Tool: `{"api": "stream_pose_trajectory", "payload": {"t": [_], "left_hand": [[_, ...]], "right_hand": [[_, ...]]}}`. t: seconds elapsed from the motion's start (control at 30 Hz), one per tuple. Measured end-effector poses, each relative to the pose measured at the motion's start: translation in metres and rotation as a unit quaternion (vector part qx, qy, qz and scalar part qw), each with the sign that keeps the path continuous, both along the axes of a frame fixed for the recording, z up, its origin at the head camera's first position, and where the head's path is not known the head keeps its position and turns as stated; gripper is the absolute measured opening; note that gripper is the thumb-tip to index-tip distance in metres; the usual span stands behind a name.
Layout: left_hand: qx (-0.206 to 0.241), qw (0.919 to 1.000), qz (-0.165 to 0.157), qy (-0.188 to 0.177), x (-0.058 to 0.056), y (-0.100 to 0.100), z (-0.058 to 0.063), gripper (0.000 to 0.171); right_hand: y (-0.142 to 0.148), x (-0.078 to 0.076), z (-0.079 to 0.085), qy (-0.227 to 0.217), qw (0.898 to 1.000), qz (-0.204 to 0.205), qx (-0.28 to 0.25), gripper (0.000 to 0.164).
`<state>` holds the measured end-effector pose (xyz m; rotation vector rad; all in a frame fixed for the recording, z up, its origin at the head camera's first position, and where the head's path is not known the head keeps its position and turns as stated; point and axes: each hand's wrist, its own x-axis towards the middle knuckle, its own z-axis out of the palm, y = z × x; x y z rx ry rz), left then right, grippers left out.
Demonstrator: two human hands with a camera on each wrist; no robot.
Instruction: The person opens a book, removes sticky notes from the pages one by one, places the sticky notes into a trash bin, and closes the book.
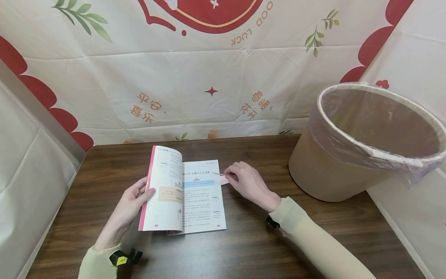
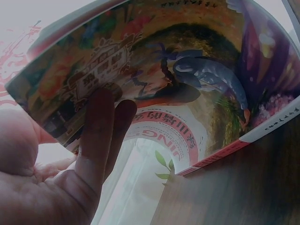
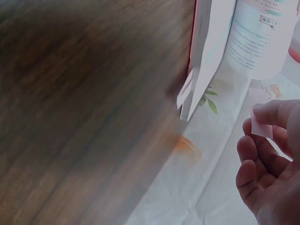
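Printed cloth [image 1: 209, 73] hangs beyond the book [image 1: 203, 199], whose right half lies on the wooden counter [image 1: 258, 244]; a lined bin [image 1: 317, 166] stands to its right. Our left hand [image 1: 129, 199] holds up the book's left half, thumb in front, fingers behind. Just beside its right edge, our right hand [image 1: 249, 184] pinches a small pale slip [image 3: 262, 130] between thumb and fingers. We seem to be handling the slip at this spread; next, we judge, calls for a light pinch and steady pages.
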<state>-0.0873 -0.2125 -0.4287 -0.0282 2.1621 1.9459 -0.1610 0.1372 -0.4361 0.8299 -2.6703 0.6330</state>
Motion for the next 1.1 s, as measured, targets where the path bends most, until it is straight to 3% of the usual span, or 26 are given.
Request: {"api": "stream_pose_trajectory", "payload": {"t": [0.37,1.1], "left_hand": [[-0.002,1.0000,0.003,-0.004,0.001,-0.002,-0.002,0.071],[0.002,1.0000,0.006,-0.005,0.003,-0.006,-0.002,0.074]], "right_hand": [[0.011,-0.001,0.016,0.007,1.000,-0.011,-0.005,0.006],[0.048,-0.003,0.071,0.100,0.993,-0.009,-0.065,0.004]]}}
